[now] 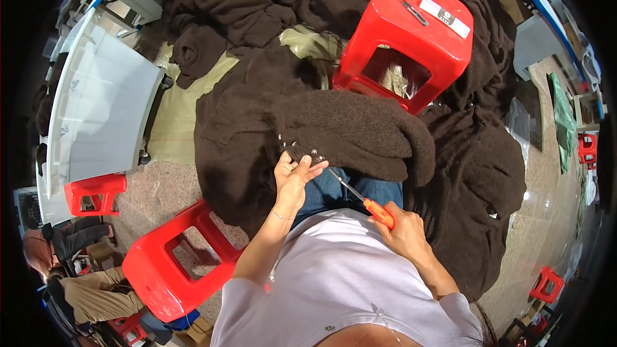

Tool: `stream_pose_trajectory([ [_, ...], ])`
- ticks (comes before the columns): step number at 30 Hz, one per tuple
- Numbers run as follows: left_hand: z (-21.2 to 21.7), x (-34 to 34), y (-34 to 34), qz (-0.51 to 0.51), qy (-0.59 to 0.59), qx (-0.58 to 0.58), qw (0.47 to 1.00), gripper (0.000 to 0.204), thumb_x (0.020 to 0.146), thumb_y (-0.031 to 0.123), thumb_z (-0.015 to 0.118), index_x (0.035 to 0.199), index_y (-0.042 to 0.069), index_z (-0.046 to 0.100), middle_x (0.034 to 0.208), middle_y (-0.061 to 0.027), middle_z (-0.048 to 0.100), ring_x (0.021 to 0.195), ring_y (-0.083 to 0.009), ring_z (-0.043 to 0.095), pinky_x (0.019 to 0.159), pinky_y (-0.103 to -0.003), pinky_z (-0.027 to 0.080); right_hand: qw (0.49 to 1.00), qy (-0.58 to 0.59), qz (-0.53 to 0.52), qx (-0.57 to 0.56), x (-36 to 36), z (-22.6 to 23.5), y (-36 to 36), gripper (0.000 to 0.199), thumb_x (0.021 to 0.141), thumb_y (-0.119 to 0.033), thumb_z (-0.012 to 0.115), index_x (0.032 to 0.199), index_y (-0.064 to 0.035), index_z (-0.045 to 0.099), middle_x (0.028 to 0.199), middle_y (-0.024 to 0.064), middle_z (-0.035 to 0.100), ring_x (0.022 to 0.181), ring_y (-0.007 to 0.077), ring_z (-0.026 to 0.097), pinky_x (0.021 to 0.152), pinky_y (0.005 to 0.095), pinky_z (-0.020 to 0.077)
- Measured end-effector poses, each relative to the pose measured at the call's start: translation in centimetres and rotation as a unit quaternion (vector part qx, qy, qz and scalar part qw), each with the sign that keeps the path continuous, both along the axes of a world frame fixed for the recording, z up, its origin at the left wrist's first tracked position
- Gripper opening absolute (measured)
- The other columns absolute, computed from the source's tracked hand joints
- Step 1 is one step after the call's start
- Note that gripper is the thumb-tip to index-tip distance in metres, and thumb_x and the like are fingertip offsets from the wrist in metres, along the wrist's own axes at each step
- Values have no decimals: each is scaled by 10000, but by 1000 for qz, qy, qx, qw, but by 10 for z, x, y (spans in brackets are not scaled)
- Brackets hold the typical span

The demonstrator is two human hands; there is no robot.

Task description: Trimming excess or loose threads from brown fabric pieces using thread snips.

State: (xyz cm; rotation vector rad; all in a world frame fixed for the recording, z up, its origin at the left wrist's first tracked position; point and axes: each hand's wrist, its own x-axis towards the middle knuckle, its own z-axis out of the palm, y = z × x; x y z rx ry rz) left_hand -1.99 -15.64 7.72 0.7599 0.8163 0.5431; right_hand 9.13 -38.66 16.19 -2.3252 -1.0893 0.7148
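A dark brown knit garment (347,130) lies across my lap, with several small shiny studs near its edge. My left hand (297,177) pinches that edge between thumb and fingers, right by the studs. My right hand (403,234) is closed round the orange handle of a thin metal-shafted tool (365,200) that looks like a screwdriver. Its shaft points up and left, and the tip is near the fingers of my left hand. Whether the tip touches the cloth I cannot tell.
Ahead stands a red plastic stool (411,19) with thread snips (414,13) and a white label strip (445,18) on top. Brown garments (238,3) are heaped around it. Another red stool (170,270) is at my left, below a white panel (106,83). A seated person (96,295) is at lower left.
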Motion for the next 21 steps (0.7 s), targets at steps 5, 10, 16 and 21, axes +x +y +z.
stream_pose_trajectory([
  [5, -5, -23, -9, -449, 6, 130, 884, 106, 866, 0, 669, 895, 8, 568, 870, -70, 673, 788, -115, 621, 674, -254, 501, 980, 85, -112, 141, 1, -2, 8, 153, 832, -94, 680, 942, -9, 618, 711, 155, 671, 662, 255, 693, 584, 334, 497],
  [10, 27, -31, 54, -483, 103, 10, 870, 212, 893, 171, 657, 853, -35, 626, 774, -187, 693, 680, -232, 704, 653, -294, 583, 963, 10, -205, 176, 25, 2, 8, 183, 857, -123, 697, 896, -14, 556, 637, 138, 562, 546, 210, 549, 567, 300, 457],
  [16, -69, -31, 124, -42, 337, -165, 926, 636, 925, 585, 516, 1199, 11, 550, 1064, -194, 651, 987, -273, 640, 773, -443, 555, 966, 20, -192, 170, 26, -8, 14, 205, 856, -151, 708, 885, -19, 553, 657, 163, 558, 550, 283, 556, 568, 316, 457],
  [21, -36, 31, 169, 86, -4, -37, 996, 410, 900, 214, 673, 1208, -26, 549, 1255, -158, 583, 1158, -252, 543, 1026, -401, 428, 980, 18, -156, 125, 24, -13, 20, 142, 884, -108, 661, 918, 6, 584, 715, 116, 619, 656, 164, 619, 638, 295, 481],
])
